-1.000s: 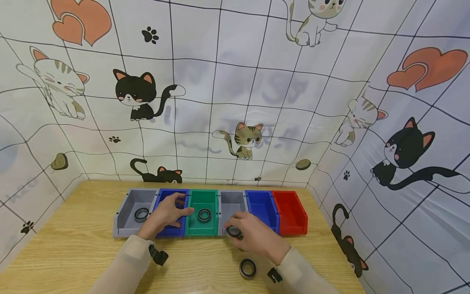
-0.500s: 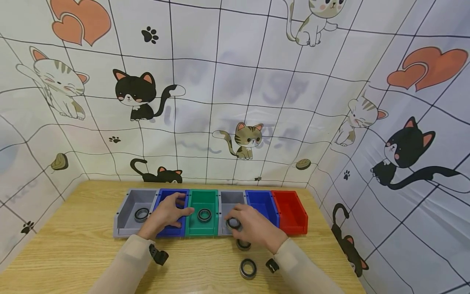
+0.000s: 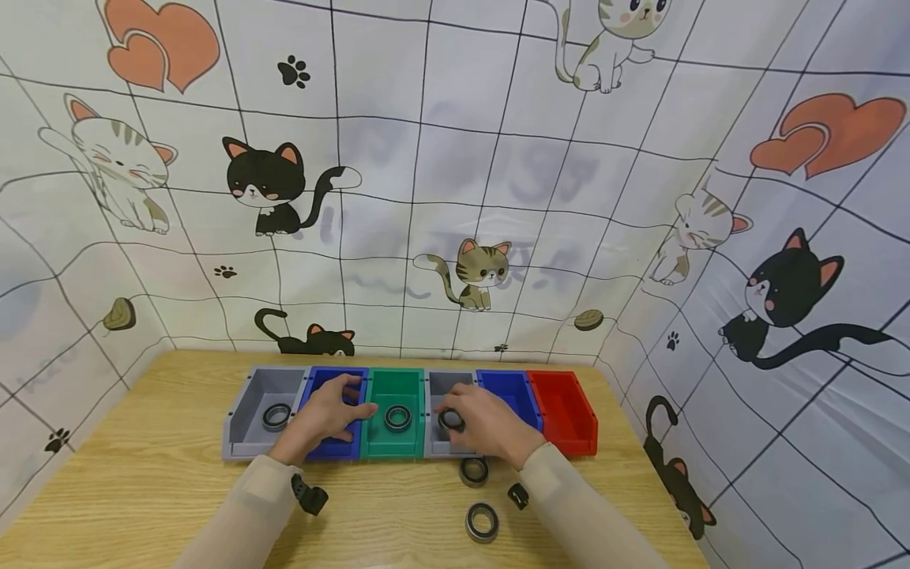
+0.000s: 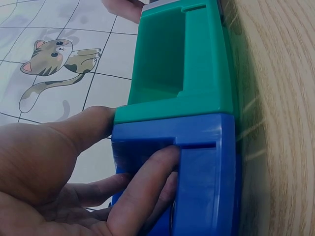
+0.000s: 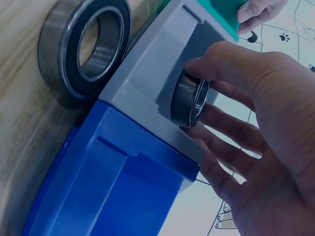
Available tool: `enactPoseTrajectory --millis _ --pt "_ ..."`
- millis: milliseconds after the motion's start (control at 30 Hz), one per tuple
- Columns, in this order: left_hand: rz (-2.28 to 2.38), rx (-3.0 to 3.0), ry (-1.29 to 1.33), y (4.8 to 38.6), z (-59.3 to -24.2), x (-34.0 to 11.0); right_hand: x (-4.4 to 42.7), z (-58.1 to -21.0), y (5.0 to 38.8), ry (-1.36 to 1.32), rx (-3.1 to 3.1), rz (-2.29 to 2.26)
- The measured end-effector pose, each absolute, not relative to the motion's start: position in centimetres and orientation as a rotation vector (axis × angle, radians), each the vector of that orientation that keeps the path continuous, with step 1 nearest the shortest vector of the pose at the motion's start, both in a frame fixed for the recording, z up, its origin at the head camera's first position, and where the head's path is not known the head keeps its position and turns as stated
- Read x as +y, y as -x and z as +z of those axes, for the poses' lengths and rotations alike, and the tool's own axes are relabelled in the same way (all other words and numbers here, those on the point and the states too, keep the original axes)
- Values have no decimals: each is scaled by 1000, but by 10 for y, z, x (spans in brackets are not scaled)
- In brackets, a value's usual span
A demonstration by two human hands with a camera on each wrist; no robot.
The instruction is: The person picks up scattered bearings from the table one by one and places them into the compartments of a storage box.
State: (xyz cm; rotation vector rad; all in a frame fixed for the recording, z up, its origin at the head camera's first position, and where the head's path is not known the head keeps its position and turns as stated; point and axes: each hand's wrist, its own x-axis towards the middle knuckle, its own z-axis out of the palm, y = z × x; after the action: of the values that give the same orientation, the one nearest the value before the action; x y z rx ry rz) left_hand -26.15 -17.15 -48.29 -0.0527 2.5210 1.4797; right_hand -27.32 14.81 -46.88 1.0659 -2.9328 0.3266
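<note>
Though apart from left hand [image 3: 325, 412], metal bearing [image 5: 187, 101] in right hand [image 3: 485, 420].

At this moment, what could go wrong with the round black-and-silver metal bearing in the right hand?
The right hand pinches the round black-and-silver metal bearing by its rim, so it might slip. If it drops outside the grey plastic bin, it could strike another metal bearing lying in front.

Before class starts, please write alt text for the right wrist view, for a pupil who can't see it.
A right hand holds a ring-shaped bearing at the opening of a grey bin, next to a blue bin. A second bearing lies on the wooden table; part of a left hand shows by a green bin.
</note>
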Motion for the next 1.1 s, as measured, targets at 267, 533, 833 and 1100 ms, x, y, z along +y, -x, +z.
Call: enactPoseTrajectory --millis 267,533,833,1100 --pt "1496 2506 52 261 -484 -173 141 -475 287 -1049 -2889 122" --pt "1504 2509 57 261 -485 -172 134 -484 297 -1055 -2848 -18" --pt "1494 2514 66 261 -484 -169 126 -488 304 -1021 -2856 -190" --pt "1496 2521 57 260 -484 -170 124 -491 305 -1033 -2855 -201"
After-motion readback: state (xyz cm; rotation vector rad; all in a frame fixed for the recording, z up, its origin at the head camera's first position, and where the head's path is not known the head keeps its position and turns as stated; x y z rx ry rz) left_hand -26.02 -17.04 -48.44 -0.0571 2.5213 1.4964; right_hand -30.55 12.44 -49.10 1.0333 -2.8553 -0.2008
